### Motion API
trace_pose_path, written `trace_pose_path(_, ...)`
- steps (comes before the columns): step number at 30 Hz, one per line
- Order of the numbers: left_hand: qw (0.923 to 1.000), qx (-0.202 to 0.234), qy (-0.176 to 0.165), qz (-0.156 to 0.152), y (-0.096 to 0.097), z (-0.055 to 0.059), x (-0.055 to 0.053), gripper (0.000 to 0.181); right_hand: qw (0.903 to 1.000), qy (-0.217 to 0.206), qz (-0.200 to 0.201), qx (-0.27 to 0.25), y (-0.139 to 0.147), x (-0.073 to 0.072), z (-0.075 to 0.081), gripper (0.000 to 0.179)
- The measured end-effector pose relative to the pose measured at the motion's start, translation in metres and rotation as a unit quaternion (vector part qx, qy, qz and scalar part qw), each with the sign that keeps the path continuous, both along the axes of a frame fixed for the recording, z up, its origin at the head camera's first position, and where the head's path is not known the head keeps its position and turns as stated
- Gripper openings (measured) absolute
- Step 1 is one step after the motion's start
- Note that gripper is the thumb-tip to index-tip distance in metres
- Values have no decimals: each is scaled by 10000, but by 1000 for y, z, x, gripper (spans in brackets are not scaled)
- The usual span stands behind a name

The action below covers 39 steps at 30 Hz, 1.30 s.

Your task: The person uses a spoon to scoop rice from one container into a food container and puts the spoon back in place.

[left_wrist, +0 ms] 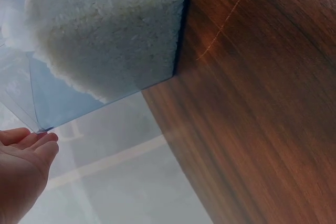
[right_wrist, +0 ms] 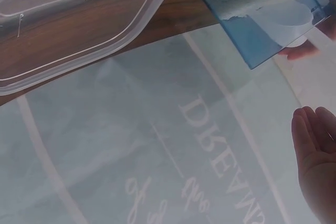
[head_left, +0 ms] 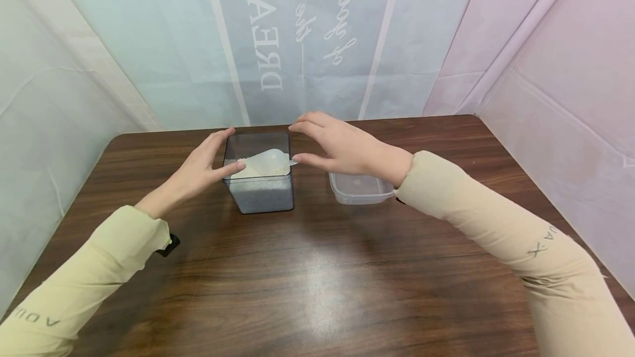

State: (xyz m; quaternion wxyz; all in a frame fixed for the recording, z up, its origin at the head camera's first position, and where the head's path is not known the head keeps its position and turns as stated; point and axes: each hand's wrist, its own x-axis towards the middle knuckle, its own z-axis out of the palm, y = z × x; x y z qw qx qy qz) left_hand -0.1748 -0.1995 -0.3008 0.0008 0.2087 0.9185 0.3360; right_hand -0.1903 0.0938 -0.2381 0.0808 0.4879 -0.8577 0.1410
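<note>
A blue-tinted clear bin [head_left: 263, 196] of white rice [left_wrist: 121, 40] stands on the table. On the rice lies a translucent white scoop [head_left: 272, 158], its short handle reaching over the bin's right rim. My left hand [head_left: 200, 167] is at the bin's left side with fingers extended; its thumb overlaps the front rim. In the left wrist view those fingertips are right at a top corner of the bin. To the right of the bin, my right hand [head_left: 342, 142] has its fingers extended and thumb apart, the thumb tip close to the scoop handle. Nothing is gripped in it.
A clear shallow plastic container [head_left: 362, 190] sits right of the bin, partly hidden beneath my right forearm. The brown wooden table [head_left: 297, 280] ends just behind both. A printed curtain [head_left: 317, 70] hangs at the back, with pale cloth at either side.
</note>
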Motion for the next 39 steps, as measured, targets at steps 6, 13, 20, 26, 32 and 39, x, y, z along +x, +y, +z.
trace_pose_path(6,9998,-180,-79,15,1,-3,0,84,9998,-98,107,155,-5,3,-2,49)
trace_pose_path(13,9996,-220,-164,-41,2,-8,-1,96,9988,-111,434,179,-12,3,-7,43)
trace_pose_path(20,9992,-374,-170,-25,5,-10,-3,107,9971,-158,702,231,-17,4,-13,35)
trace_pose_path(26,9988,-389,-278,-39,7,-11,-3,112,9960,-51,858,225,-21,3,-18,27)
trace_pose_path(32,9987,-392,-318,-98,8,-12,-3,113,9952,151,938,253,-25,3,-20,20)
trace_pose_path(39,9984,-424,-348,-92,10,-11,-3,113,9937,412,932,460,-29,3,-17,14)
